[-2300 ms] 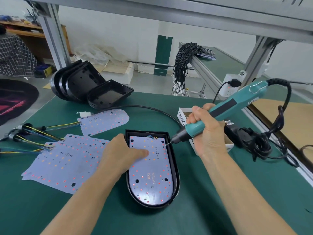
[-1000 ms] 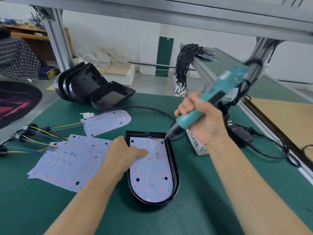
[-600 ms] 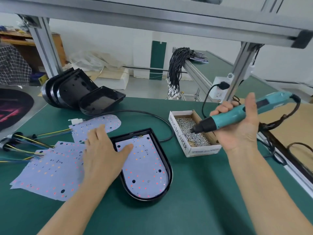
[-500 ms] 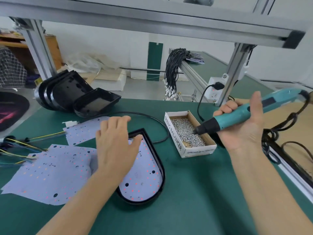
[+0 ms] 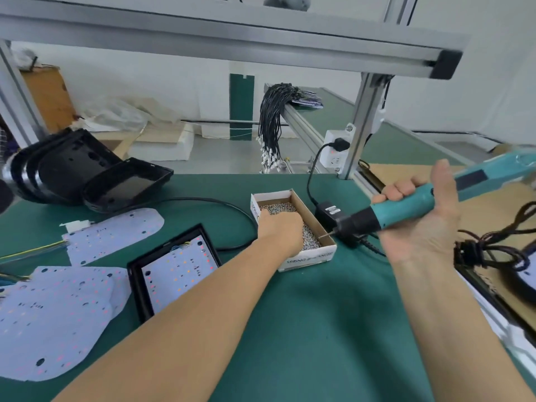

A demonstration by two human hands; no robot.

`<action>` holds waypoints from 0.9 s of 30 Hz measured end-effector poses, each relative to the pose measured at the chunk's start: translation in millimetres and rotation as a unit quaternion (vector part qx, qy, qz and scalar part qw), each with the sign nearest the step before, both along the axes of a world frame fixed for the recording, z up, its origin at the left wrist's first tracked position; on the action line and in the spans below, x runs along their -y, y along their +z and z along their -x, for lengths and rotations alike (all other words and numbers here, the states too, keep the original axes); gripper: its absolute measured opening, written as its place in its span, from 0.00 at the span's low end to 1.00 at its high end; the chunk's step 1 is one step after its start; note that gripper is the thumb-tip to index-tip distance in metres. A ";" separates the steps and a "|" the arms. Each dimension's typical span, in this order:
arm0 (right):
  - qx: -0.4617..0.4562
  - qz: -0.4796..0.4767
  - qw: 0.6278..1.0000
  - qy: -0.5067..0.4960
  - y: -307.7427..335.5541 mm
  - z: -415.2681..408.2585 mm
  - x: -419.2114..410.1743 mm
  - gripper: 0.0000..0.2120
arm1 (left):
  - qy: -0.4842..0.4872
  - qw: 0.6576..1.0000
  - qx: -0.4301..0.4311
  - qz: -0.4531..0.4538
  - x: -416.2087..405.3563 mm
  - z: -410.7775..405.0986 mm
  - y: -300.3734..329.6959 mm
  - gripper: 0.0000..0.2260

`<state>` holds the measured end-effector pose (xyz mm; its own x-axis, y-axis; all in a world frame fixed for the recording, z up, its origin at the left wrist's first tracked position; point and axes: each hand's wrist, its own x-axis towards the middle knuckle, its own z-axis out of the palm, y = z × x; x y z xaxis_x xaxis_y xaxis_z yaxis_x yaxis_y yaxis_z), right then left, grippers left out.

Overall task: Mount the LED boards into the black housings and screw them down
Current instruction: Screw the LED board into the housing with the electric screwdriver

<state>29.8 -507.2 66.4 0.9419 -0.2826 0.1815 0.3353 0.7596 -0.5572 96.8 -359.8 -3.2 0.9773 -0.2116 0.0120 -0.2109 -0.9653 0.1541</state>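
My left hand digs into the small cardboard box of silver screws; whether it grips any, I cannot tell. My right hand grips the teal electric screwdriver. The white LED board sits in the black plastic housing, near left on the green bench.

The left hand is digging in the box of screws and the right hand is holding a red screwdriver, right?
Not quite. In the head view the screwdriver in the right hand is teal, not red. The left hand is indeed in the box of screws.
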 end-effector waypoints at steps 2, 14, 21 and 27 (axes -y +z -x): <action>-0.001 0.001 1.000 0.004 -1.3 0.0 -2.3 0.13 | -0.007 1.000 -0.008 -0.013 -2.1 0.8 1.5 0.12; 0.017 0.020 1.000 0.003 6.9 2.3 -7.8 0.13 | -0.061 0.998 -0.026 -0.021 -2.7 3.9 7.0 0.08; 0.015 0.023 1.000 0.008 1.9 5.3 -8.6 0.13 | 0.017 0.981 0.008 0.191 -9.4 9.9 7.6 0.08; 0.016 -0.002 1.000 0.021 4.9 8.6 -16.3 0.13 | 0.073 0.773 -0.129 0.617 -48.4 37.7 40.8 0.07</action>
